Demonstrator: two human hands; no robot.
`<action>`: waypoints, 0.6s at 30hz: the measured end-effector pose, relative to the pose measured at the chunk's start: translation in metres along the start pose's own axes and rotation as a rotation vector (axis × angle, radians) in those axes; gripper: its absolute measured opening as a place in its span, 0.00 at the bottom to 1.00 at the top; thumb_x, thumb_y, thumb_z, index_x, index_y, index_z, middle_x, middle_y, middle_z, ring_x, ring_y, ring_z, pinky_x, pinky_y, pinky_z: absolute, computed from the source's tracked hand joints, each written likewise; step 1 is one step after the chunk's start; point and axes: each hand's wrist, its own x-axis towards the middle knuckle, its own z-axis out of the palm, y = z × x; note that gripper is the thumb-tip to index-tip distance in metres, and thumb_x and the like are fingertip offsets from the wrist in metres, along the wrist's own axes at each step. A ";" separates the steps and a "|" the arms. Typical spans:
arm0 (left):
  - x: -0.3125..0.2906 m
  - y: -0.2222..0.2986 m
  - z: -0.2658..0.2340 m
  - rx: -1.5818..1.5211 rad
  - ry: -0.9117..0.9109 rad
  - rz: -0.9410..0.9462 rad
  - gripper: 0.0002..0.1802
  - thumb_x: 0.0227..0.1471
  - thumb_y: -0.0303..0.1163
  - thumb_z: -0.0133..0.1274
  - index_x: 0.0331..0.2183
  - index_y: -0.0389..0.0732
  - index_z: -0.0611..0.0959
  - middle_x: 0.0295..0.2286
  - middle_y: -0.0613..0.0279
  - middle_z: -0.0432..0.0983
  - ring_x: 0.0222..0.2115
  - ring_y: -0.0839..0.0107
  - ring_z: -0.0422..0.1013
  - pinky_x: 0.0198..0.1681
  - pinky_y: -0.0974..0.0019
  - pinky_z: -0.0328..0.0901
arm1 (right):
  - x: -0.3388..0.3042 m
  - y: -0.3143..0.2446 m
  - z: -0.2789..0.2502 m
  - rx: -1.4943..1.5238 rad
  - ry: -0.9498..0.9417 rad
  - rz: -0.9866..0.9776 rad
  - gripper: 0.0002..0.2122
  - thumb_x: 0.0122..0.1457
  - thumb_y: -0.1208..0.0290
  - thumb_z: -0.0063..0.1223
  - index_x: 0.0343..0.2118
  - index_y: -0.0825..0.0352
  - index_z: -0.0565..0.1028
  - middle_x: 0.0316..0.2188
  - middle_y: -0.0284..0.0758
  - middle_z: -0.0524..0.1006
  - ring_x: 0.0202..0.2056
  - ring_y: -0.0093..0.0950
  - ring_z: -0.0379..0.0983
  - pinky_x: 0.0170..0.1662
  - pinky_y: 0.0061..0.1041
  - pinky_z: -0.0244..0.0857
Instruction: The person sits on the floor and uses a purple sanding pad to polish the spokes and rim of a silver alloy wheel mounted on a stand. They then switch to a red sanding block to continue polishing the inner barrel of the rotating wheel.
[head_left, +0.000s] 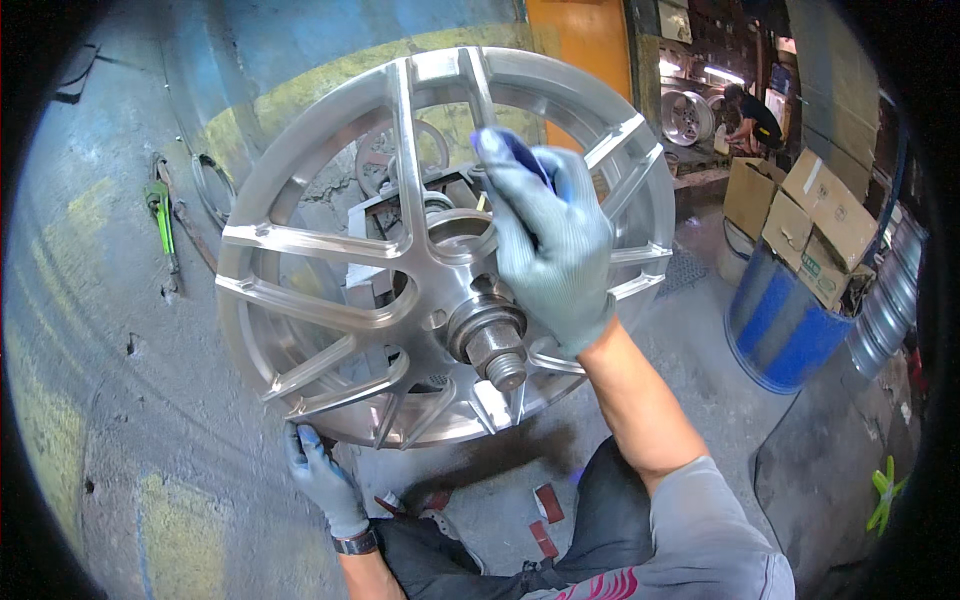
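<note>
Nut (pixel 493 342) fronts wheel (pixel 425 265), cartons (pixel 822 215) beyond; right hand (pixel 555 240) clasps cloth (pixel 530 160); left hand (pixel 325 480), can't tell.

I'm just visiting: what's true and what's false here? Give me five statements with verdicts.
1. The left hand is at the lower-left rim of the spoked metal wheel. True.
2. The right hand is bare. False: it is gloved in grey.
3. A large hex nut sits at the wheel's centre. True.
4. The blue drum stands left of the wheel. False: it stands to the right.
5. The wristwatch is worn on the right. False: on the left.
</note>
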 end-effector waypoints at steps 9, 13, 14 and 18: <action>-0.002 0.005 0.003 -0.037 -0.011 0.012 0.27 0.75 0.43 0.50 0.62 0.31 0.77 0.49 0.58 0.80 0.46 0.75 0.75 0.49 0.68 0.70 | 0.000 -0.012 -0.009 0.022 -0.053 0.119 0.18 0.59 0.84 0.66 0.53 0.67 0.85 0.42 0.41 0.84 0.42 0.34 0.81 0.46 0.30 0.75; -0.005 0.010 0.009 -0.098 -0.017 -0.016 0.23 0.76 0.40 0.47 0.59 0.30 0.78 0.49 0.59 0.79 0.47 0.73 0.74 0.53 0.65 0.69 | 0.019 -0.007 -0.005 -0.006 0.002 0.005 0.20 0.59 0.79 0.66 0.55 0.58 0.84 0.40 0.39 0.80 0.35 0.36 0.81 0.38 0.33 0.76; -0.005 0.011 0.009 -0.095 -0.009 -0.019 0.23 0.76 0.40 0.47 0.59 0.30 0.78 0.49 0.59 0.79 0.47 0.73 0.74 0.53 0.65 0.69 | 0.023 -0.004 0.000 -0.022 0.026 -0.033 0.22 0.58 0.76 0.67 0.56 0.54 0.84 0.39 0.37 0.78 0.31 0.36 0.81 0.34 0.35 0.76; -0.004 0.010 0.002 0.008 -0.012 -0.042 0.23 0.76 0.39 0.48 0.58 0.30 0.79 0.48 0.60 0.80 0.46 0.73 0.74 0.51 0.67 0.69 | 0.001 -0.005 -0.008 -0.065 -0.022 -0.007 0.22 0.57 0.77 0.67 0.57 0.54 0.84 0.39 0.37 0.78 0.32 0.35 0.81 0.33 0.34 0.76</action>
